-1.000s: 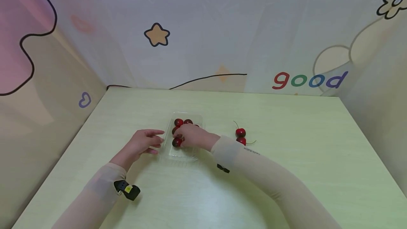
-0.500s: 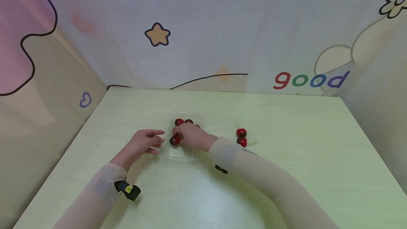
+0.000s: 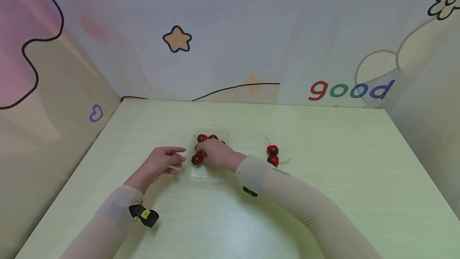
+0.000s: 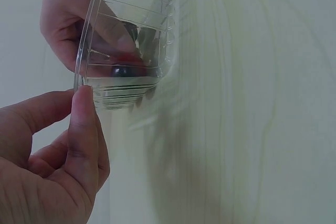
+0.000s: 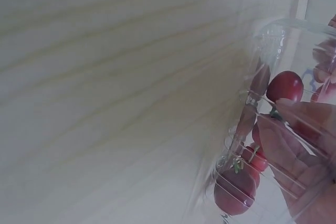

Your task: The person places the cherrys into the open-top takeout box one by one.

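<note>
A clear plastic box point(image 3: 205, 174) stands on the table with several dark red cherries in it. My right hand point(image 3: 219, 153) reaches inside, fingers curled, and holds a cherry point(image 3: 197, 159) near the box's left side. Through the clear wall, the left wrist view shows those fingertips against the cherry point(image 4: 126, 70). Other cherries point(image 3: 202, 138) lie toward the far end, some partly covered by the hand. In the right wrist view, more cherries point(image 5: 234, 191) show through the plastic. My left hand point(image 3: 163, 161) touches the box's left rim with its fingertips, fingers loosely extended.
To the right of the box, two cherries with stems lie on the pale green table point(image 3: 323, 171): a farther cherry point(image 3: 272, 150) and a nearer cherry point(image 3: 273, 160). A printed cloth backdrop point(image 3: 230, 43) rises behind the table.
My right hand has moved the cherry slightly left and away from me inside the box, then almost stopped. The left hand and the two loose cherries stay put.
</note>
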Demonstrator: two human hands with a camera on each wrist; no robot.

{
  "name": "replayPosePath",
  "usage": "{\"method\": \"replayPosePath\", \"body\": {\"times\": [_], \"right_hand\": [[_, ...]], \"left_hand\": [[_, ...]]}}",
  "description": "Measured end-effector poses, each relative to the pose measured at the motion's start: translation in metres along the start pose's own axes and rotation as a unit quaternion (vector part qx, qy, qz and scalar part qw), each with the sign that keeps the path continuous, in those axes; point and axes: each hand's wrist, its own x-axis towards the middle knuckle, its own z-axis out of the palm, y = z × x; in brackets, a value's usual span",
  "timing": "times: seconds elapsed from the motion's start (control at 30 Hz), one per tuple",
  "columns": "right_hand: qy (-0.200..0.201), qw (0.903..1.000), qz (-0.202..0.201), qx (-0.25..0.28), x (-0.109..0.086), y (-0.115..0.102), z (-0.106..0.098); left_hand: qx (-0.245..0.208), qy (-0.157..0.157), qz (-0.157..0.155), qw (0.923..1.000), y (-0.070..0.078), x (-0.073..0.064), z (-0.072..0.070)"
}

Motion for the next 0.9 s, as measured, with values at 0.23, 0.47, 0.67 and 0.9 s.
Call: {"method": "replayPosePath", "body": {"times": [0.23, 0.47, 0.67, 0.9], "right_hand": [[0.008, 0.9998, -0.008, 0.013, -0.001, 0.004, -0.001], [0.008, 0.9991, -0.026, 0.033, -0.008, 0.009, -0.010], [0.010, 0.9988, -0.025, 0.041, -0.021, 0.019, -0.024], [0.032, 0.9968, -0.045, 0.057, -0.037, 0.031, -0.036]], "left_hand": [[-0.004, 0.000, 0.003, 1.0000, 0.000, -0.001, 0.000], [0.001, -0.002, 0.000, 1.0000, -0.001, 0.000, -0.001], [0.003, 0.000, -0.003, 1.0000, 0.000, 0.000, -0.002], [0.006, 0.003, -0.006, 1.0000, 0.001, -0.002, -0.001]]}}
